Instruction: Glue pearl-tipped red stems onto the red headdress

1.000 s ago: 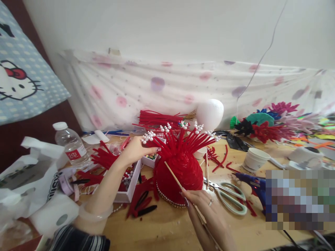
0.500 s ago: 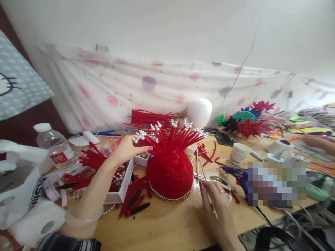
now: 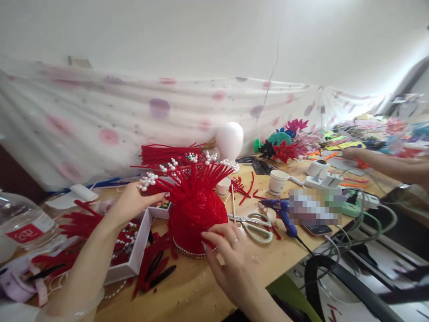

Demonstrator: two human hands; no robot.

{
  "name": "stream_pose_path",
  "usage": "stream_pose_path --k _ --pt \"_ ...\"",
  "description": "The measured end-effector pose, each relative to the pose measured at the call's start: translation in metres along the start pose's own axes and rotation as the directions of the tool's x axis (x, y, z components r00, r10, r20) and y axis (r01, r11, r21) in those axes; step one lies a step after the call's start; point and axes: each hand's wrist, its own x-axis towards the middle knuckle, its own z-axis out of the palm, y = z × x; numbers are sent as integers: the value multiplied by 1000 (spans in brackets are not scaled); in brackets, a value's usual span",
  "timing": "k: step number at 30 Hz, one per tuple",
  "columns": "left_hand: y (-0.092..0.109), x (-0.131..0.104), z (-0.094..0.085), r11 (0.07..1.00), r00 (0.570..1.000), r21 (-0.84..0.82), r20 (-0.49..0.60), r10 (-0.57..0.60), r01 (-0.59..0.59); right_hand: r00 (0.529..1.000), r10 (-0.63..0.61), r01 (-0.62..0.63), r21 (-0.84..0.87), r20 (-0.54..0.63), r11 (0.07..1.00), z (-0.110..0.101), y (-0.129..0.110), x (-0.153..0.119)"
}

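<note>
A dome-shaped red headdress (image 3: 197,210) stands on the table, with a pearl string round its base and upright red stems fanning from its top. White pearl clusters (image 3: 148,180) tip several stems. My left hand (image 3: 136,199) holds the stems at the left side, thumb stretched toward them and its other fingers partly hidden. Bent fingers of my right hand (image 3: 229,252) press against the lower right of the dome, thumb close below them. Pale wooden sticks (image 3: 233,201) lie just right of the dome, near green-handled scissors (image 3: 258,227).
Left of the dome are a white box (image 3: 139,250) of beads and a water bottle (image 3: 28,223). Paper cups (image 3: 278,182), a blue glue gun (image 3: 284,214), cables and a phone (image 3: 317,229) lie right. A white foam head (image 3: 230,141) stands behind. Another person's arm (image 3: 385,163) reaches in from the right.
My right hand has let go of the wooden sticks and moved left onto the dome. My left hand stays at the stems. The view has turned to the right.
</note>
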Motion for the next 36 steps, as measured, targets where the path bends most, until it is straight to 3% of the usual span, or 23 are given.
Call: stream_pose_path --k 3,6,8,9,15,18,23,28,33,34,35,36 --pt "2 0 -1 999 1000 31 -1 9 -9 968 -147 162 -56 201 985 22 -20 11" --pt "8 -3 -2 991 1000 129 -11 -20 22 834 -309 388 -89 457 917 48 -32 19" --pt "11 -4 -3 988 1000 149 -10 -29 30 752 -379 503 -98 539 859 66 -37 24" --pt "12 -4 -3 988 1000 150 -13 -26 27 735 -379 530 -127 562 839 74 -39 27" --pt "0 0 -3 996 996 49 54 71 -74 679 -85 543 -420 729 727 102 -42 31" --pt "-4 1 -3 991 989 37 88 122 -125 663 -109 586 -422 741 692 100 -40 25" --pt "4 -5 0 980 980 101 120 161 -173 708 -163 563 -411 687 717 93 -33 16" --pt "9 -8 7 971 963 81 166 211 -226 725 -124 467 -351 677 811 71 -32 11" --pt "8 -8 12 968 958 49 161 235 -246 696 -170 289 -56 698 956 -5 -23 -6" --pt "7 -8 13 967 957 38 157 243 -252 726 -123 197 -33 677 980 -22 -16 -12" --pt "7 -7 13 967 957 25 155 247 -254 778 12 53 -85 628 995 -39 -6 -18" --pt "6 -7 13 968 957 11 156 246 -251 794 166 -95 -151 585 984 -54 7 -23"
